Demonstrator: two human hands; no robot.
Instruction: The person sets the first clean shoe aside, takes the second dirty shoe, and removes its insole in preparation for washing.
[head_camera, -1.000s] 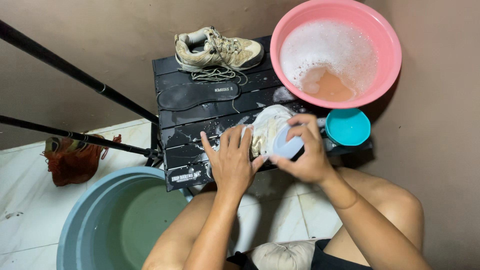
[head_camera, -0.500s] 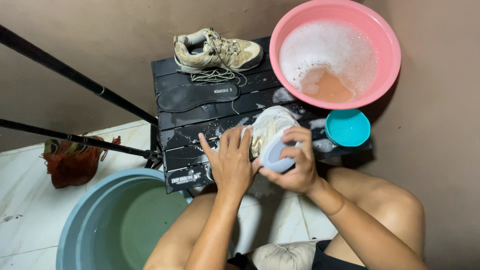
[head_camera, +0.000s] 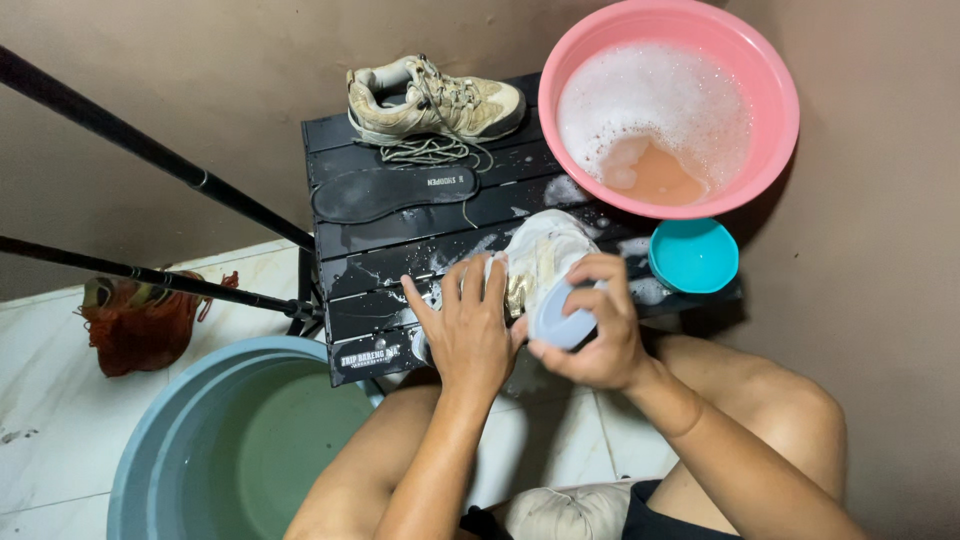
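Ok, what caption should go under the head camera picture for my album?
Left hand steadies a soapy shoe on a black slatted table while the right hand holds a scrub brush against it.

Dim, warm indoor light; sharp focus
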